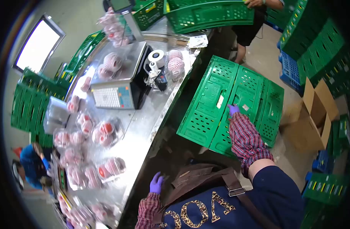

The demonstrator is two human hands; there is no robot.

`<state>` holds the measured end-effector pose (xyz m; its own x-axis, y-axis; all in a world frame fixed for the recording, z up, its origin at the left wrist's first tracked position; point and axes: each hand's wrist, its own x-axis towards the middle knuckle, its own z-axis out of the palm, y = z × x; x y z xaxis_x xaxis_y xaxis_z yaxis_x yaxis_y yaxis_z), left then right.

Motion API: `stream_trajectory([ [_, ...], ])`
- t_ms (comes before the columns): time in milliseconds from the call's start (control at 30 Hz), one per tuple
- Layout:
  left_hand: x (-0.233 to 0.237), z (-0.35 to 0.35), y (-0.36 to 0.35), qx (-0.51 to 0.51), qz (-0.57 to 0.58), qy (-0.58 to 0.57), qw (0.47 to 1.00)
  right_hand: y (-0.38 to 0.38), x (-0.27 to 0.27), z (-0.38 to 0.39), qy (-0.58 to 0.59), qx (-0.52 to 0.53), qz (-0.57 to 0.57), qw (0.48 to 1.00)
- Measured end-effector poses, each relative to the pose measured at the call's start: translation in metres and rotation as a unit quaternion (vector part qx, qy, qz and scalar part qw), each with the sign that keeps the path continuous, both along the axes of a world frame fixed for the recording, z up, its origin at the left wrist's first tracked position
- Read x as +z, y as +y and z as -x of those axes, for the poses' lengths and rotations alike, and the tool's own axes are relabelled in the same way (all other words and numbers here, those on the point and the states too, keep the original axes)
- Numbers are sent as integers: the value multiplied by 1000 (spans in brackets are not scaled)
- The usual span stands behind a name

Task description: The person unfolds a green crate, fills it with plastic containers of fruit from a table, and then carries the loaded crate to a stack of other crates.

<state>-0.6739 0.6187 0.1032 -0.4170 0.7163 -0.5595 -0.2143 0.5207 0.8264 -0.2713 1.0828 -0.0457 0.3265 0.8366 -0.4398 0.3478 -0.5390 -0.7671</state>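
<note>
My right hand (233,110), in a purple glove with a checked sleeve, is at the middle of a green folded crate (209,103), its fingers bent at the crate's inner edge beside a handle slot. The crate's perforated panels lie flat to the right of the metal table. My left hand (156,183), also gloved in purple, is near the table's front edge with its fingers apart and nothing in it. Packs of fruit in pink foam nets (112,166) sit on the metal table (134,133) to its left.
A weighing scale (112,97), a label roll (156,56) and more netted fruit (175,65) stand on the table. Another person's hand (255,3) touches a green crate (213,17) at the top. An open cardboard box (316,114) and stacked crates (320,49) are right; a co-worker (31,164) is left.
</note>
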Motion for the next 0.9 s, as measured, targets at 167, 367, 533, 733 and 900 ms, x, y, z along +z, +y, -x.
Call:
stream_trajectory([
  [167, 65, -6, 200, -347, -143, 176, 910, -14, 138, 11, -105, 43, 72, 991],
  [367, 18, -148, 340, -673, -380, 297, 562, -68, 275, -26, -492, 132, -140, 849],
  [533, -15, -186, 387, -765, -319, 449, 334, -76, 257, -95, -590, 515, 99, 614],
  [733, 41, -208, 395, -777, -277, 456, 333, -16, 261, -66, -497, 393, 170, 755],
  [900, 96, -124, 401, -568, -307, 339, 684, 43, 178, -87, -467, 353, 31, 810],
])
